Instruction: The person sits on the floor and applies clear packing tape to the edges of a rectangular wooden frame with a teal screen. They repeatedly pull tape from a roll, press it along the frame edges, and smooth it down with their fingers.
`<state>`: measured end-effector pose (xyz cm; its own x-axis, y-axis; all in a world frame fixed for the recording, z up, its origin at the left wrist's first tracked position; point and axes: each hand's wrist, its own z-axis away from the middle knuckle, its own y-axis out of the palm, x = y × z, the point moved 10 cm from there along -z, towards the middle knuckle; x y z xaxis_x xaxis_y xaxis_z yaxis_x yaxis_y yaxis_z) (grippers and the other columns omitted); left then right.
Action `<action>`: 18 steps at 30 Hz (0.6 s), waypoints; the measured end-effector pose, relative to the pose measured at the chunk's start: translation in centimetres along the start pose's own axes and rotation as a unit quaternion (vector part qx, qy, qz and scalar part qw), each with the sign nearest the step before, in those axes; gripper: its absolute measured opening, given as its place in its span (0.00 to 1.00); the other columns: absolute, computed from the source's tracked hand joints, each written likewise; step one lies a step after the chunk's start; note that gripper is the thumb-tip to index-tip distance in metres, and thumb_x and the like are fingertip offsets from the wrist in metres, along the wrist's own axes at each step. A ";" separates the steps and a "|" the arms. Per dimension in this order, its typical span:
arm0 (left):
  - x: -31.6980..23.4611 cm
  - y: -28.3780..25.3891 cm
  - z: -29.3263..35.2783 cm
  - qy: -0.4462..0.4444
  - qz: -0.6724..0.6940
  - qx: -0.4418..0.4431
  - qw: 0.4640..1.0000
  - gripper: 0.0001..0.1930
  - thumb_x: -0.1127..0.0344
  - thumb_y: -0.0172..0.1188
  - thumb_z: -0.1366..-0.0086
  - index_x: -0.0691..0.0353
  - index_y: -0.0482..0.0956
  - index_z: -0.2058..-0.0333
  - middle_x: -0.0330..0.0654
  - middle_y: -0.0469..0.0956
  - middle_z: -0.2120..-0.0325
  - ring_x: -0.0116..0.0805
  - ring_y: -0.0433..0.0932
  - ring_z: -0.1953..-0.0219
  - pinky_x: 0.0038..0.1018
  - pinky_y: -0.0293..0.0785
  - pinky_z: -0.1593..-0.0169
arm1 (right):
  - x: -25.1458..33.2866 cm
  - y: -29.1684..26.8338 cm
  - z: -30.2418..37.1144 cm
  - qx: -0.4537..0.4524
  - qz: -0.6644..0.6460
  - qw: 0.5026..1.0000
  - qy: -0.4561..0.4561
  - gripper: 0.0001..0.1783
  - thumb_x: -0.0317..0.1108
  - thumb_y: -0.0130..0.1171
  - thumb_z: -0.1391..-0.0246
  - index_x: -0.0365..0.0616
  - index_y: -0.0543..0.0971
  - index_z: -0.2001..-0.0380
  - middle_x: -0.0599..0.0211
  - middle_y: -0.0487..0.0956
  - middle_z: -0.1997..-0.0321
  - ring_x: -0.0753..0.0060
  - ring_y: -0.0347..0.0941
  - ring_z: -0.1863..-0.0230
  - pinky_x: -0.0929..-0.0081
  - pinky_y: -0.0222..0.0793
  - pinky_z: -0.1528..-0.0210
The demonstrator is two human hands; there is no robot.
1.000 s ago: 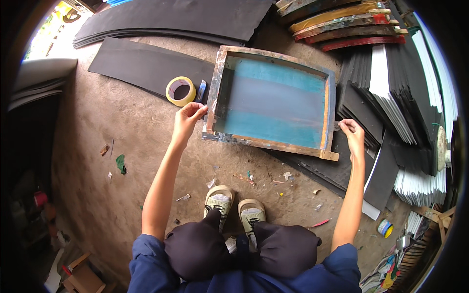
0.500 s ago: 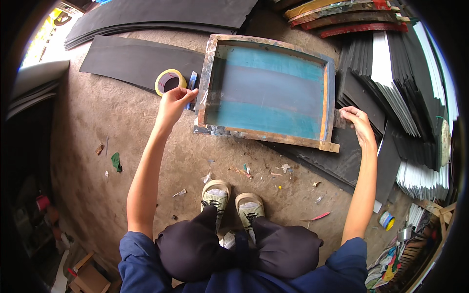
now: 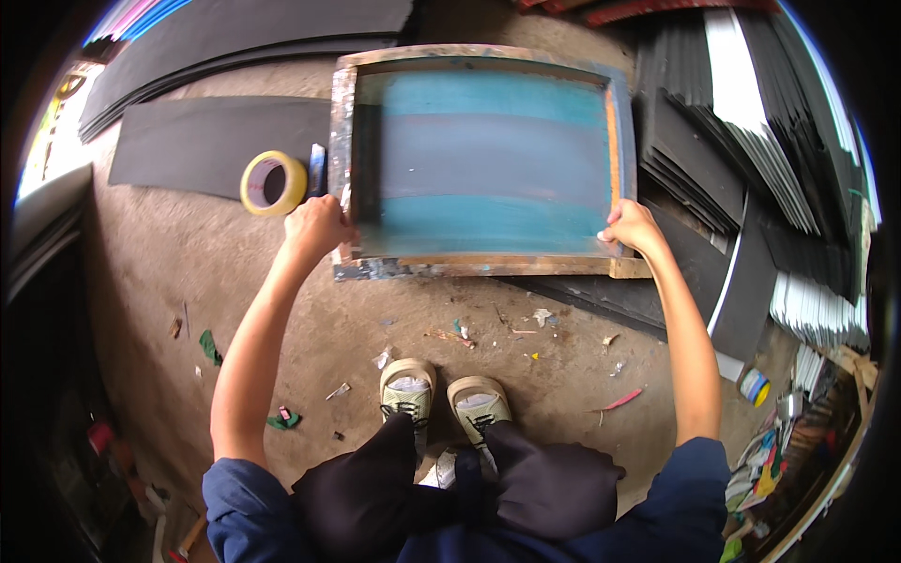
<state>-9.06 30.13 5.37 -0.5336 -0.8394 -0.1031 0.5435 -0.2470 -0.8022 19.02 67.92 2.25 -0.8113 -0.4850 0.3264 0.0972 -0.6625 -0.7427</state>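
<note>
A paint-stained wooden screen-printing frame with teal and grey-blue mesh lies in front of me, over dark sheets. My left hand is closed on the lower part of its left side, fingers curled over the wood. My right hand grips the lower right side, with thumb and forefinger bent over the inner edge. Just beyond my left hand are a roll of yellowish tape and a blue tool, perhaps a cutter. Part of the frame's wood is hidden under my fingers.
Flat black sheets lie at the left, with a larger stack behind. Black and white sheets crowd the right. Scraps and a red strip litter the concrete floor. A small can lies at the lower right.
Both hands have come onto the frame's sides, from a pinch beside its left edge and a hold near its right edge. The frame now sits straighter and further left in view.
</note>
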 end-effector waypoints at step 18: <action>-4.1 0.5 -1.2 0.045 -0.191 0.034 0.980 0.20 0.55 0.74 0.61 0.60 0.81 0.71 0.43 0.81 0.73 0.41 0.81 0.66 0.31 0.76 0.66 | 4.5 2.7 1.5 -0.015 0.241 0.967 -0.085 0.07 0.28 0.68 0.68 0.41 0.78 0.86 0.57 0.79 0.81 0.59 0.76 0.64 0.63 0.58 0.54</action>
<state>-7.40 34.01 4.68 -0.7599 -0.6343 0.1421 0.3344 -0.5688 -0.7514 16.50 63.07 2.55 -0.5703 -0.8210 0.0281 0.4214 -0.3218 -0.8479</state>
